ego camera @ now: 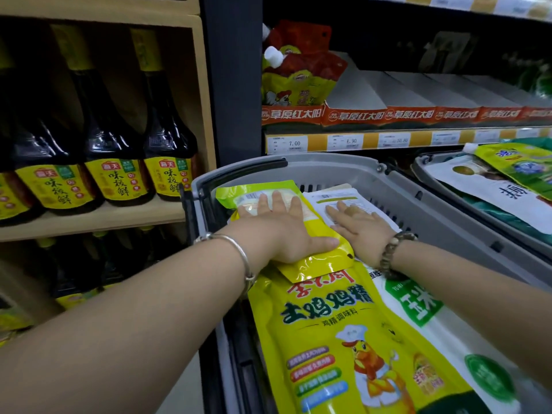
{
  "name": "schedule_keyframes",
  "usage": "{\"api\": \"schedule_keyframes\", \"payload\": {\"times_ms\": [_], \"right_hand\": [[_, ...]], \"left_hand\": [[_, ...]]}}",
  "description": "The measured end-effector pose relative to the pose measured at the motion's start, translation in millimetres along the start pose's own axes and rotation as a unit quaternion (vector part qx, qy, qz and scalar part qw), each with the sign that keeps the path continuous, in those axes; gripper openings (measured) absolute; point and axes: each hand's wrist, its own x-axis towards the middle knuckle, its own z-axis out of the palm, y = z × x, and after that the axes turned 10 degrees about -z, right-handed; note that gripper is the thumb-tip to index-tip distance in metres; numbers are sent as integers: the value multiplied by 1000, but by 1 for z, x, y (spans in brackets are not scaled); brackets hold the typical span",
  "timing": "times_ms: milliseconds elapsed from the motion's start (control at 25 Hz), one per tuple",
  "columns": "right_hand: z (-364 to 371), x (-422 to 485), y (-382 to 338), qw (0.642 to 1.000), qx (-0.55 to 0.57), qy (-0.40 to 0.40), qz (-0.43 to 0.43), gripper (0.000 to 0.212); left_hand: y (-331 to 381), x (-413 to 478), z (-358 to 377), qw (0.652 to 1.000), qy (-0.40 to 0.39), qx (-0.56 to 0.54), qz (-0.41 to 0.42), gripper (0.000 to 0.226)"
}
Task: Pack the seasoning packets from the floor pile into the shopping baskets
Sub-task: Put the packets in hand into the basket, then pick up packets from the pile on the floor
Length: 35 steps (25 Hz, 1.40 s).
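Note:
A grey shopping basket point(334, 170) stands in front of me, filled with seasoning packets. My left hand point(277, 225) lies flat, fingers straight, pressing a yellow packet point(324, 234) that faces down at the far end of the basket. My right hand point(357, 225) presses flat on a white packet point(337, 194) beside it. Nearer to me lie a large yellow chicken-seasoning packet point(343, 339) and a white and green packet point(418, 306). A second grey basket point(424, 167) at the right holds more packets, among them a white packet point(490, 186) and a green-yellow pouch point(516, 162).
Dark soy sauce bottles point(116, 150) fill wooden shelves at the left. A store shelf behind the baskets carries red and yellow pouches point(298, 76), empty display cartons and a price strip point(358, 141). A dark upright post point(233, 79) separates the two shelf units.

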Motion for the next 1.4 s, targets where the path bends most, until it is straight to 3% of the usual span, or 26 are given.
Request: {"api": "schedule_keyframes", "payload": {"times_ms": [160, 240, 320, 400, 520, 680, 880, 1000, 1160, 1280, 1400], "right_hand": [[-8, -5, -10, 997, 47, 61, -16, 51], [-22, -12, -29, 985, 103, 130, -39, 50], [-38, -19, -61, 969, 129, 191, -89, 53], [-50, -21, -109, 956, 113, 212, -168, 55], [-52, -4, -202, 943, 56, 159, -288, 62], [-13, 24, -326, 925, -21, 59, -376, 60], [100, 43, -441, 892, -56, -26, -447, 56], [179, 44, -493, 880, -38, -71, -468, 55], [260, -2, -517, 843, -50, -202, -496, 58], [288, -50, -519, 796, -75, -297, -521, 61], [316, -99, -535, 810, -53, -358, -462, 63]], "left_hand": [[-8, -10, -5, 999, 14, 9, 30, 95], [-24, -24, -10, 991, 113, -21, 68, 71], [-52, -43, -15, 956, 250, -120, 95, 48], [-93, -69, -13, 915, 326, -221, 90, 41], [-179, -107, 15, 891, 344, -294, 19, 42], [-306, -156, 83, 892, 351, -264, -111, 57], [-422, -215, 188, 904, 296, -219, -216, 65], [-460, -244, 256, 892, 246, -228, -303, 66], [-464, -300, 332, 844, 169, -283, -422, 65], [-439, -351, 358, 777, 134, -354, -503, 54], [-407, -400, 377, 700, 113, -413, -572, 37]]}}
